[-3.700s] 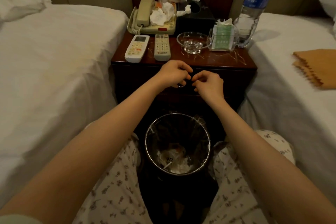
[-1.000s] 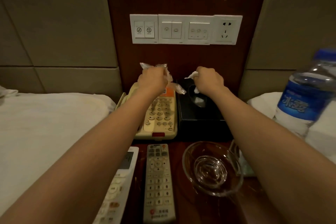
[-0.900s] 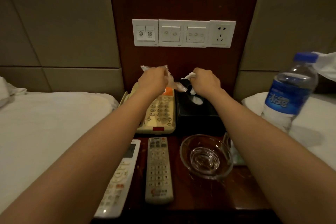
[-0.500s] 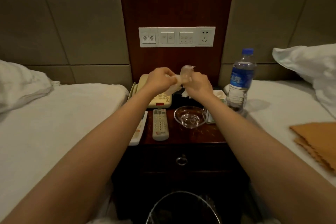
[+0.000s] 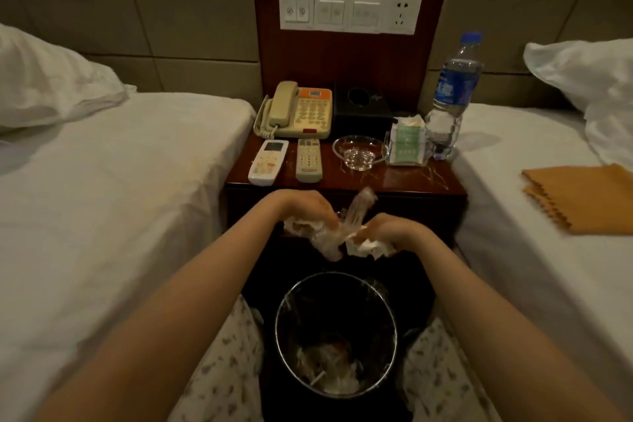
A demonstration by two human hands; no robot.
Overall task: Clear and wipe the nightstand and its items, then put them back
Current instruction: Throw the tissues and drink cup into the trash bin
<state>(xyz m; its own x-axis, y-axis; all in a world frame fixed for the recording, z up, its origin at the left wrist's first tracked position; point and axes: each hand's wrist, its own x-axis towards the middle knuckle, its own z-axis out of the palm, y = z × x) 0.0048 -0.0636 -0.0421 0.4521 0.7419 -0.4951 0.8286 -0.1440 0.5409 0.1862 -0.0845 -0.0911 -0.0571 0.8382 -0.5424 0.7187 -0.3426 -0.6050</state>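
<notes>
My left hand [image 5: 301, 207] and my right hand [image 5: 394, 229] are closed on crumpled tissues and a clear plastic wrapper [image 5: 342, 233], held together in front of the dark wooden nightstand [image 5: 404, 181] and above the lined trash bin [image 5: 335, 332]. On the nightstand stand a beige telephone [image 5: 298, 110], a black tissue box [image 5: 361, 110], a white remote [image 5: 269, 161], a grey remote [image 5: 308, 159], a glass ashtray [image 5: 359, 152], a clear holder with green packets [image 5: 407, 144] and a water bottle [image 5: 450, 96].
A white bed [image 5: 102, 199] lies on the left and another bed [image 5: 548, 250] on the right, with a folded orange cloth [image 5: 585, 197] on it. A switch and socket panel [image 5: 349, 12] is on the wall above. The bin holds crumpled waste.
My hands picked the tissues and wrapper off the telephone and tissue box, then drew back and down to just above the bin. The telephone and box top now show bare.
</notes>
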